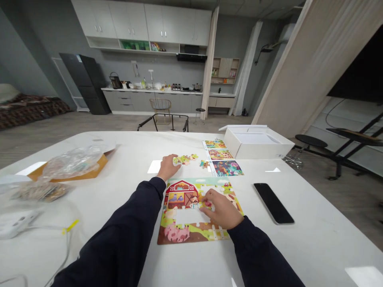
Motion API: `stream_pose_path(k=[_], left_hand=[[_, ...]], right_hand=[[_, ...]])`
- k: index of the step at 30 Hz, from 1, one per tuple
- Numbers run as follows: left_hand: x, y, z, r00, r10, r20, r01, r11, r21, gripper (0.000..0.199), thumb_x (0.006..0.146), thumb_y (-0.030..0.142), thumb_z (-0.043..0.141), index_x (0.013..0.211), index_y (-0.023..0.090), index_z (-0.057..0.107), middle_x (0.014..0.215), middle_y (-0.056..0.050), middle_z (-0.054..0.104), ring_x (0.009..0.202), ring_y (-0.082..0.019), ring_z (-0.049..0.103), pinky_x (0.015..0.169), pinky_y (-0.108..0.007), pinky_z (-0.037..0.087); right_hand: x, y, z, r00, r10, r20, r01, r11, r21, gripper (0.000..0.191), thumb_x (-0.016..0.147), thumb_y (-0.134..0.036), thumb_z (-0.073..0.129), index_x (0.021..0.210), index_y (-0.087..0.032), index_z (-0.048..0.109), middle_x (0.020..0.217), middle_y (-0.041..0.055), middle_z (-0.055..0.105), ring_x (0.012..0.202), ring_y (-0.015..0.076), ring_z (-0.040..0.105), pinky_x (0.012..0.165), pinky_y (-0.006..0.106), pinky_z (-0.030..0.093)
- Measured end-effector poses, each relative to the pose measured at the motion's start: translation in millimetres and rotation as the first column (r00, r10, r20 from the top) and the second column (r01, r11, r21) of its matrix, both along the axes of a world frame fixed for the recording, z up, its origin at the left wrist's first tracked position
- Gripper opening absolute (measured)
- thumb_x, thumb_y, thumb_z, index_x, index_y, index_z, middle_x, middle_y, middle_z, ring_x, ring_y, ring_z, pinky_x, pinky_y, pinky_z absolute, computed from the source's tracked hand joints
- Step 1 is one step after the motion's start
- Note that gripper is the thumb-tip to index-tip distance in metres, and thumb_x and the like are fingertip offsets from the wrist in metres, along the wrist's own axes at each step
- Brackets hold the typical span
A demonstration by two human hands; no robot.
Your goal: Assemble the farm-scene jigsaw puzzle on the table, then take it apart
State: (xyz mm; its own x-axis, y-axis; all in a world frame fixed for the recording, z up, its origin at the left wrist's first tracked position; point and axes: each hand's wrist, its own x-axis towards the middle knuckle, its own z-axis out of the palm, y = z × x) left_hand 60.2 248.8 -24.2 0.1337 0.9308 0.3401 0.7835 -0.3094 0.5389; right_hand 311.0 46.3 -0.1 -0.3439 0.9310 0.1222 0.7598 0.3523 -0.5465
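Farm-scene jigsaw puzzle board (pixel 179 195) is laid on the white surface (pixel 302 247), with a white cardboard box (pixel 259 145) and a smartphone (pixel 273 203) to its right. The left hand (pixel 169 167) is curled against loose puzzle pieces (pixel 185 159) above the board; the right hand (pixel 217 209) is bent over a pink-edged piece (pixel 207 204) on the board. Neither hold can be determined. Risk: dragging by the dark sleeve (pixel 119 235) or hand pressure could shift the board or scatter pieces.

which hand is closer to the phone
Right hand, resting on the puzzle beside the phone. The left hand is farther, past the puzzle's top edge at loose pieces.
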Motion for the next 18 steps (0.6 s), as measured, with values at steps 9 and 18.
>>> stream_pose_path(k=[9, 18], left_hand=[[24.1, 19.8, 1.8, 0.998, -0.064, -0.021, 0.064, 0.998, 0.015, 0.024, 0.076, 0.026, 0.078, 0.096, 0.020, 0.067, 0.101, -0.009, 0.072, 0.107, -0.032, 0.060, 0.098, -0.045, 0.046], [58.2, -115.6, 59.0, 0.898, -0.414, 0.147, 0.382, 0.901, 0.205, 0.041, 0.073, 0.025, 0.086, 0.105, 0.023, 0.060, 0.107, -0.003, 0.065, 0.103, -0.024, 0.062, 0.093, -0.039, 0.051]], right_hand=[[0.2, -2.1, 4.9, 0.997, -0.072, 0.007, 0.071, 0.995, 0.076, 0.023, 0.096, -0.032, 0.065, 0.116, -0.022, 0.068, 0.109, 0.0070, 0.065, 0.092, 0.0226, 0.069, 0.083, 0.033, 0.052], [-2.2, 8.0, 5.7, 0.782, -0.302, -0.545, 0.359, 0.933, -0.002, 0.031, 0.099, -0.044, 0.054, 0.118, -0.021, 0.062, 0.092, 0.0044, 0.070, 0.072, 0.0183, 0.063, 0.071, 0.032, 0.051]])
